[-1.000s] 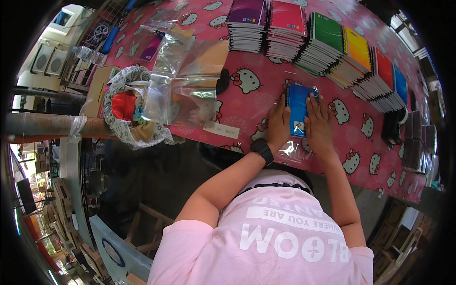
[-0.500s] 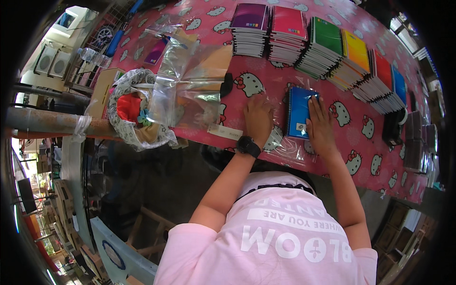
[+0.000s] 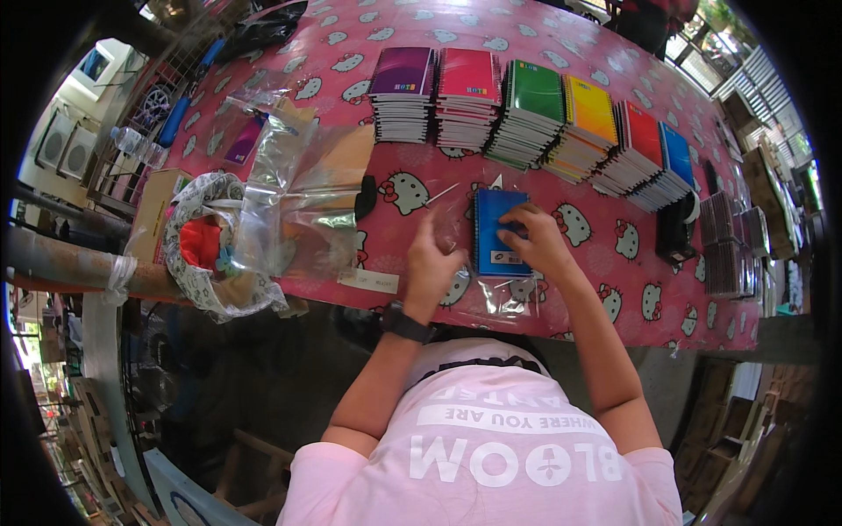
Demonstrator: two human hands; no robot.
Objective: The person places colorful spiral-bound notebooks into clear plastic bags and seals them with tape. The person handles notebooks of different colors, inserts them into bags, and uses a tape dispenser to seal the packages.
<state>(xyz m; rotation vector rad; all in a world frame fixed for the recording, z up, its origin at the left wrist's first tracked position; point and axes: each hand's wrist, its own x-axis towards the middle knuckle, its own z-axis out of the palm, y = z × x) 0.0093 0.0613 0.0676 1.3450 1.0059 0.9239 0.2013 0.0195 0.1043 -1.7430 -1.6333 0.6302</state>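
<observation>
Over pink-patterned covering (image 3: 631,272) beside piping (image 3: 66,261), left hand's (image 3: 431,265) and right hand's (image 3: 541,243) grips are unclear.

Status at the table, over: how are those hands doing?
Right hand on blue spiral notebook; left hand beside it, near clear plastic, grip unclear. Notebook stacks stand farther back, out of the way.

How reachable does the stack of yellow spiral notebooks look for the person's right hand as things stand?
Probably yes: only pink patterned tablecloth shows between the right hand and the stack of yellow spiral notebooks; nothing stands between, though that hand is at the blue spiral notebook.
</observation>
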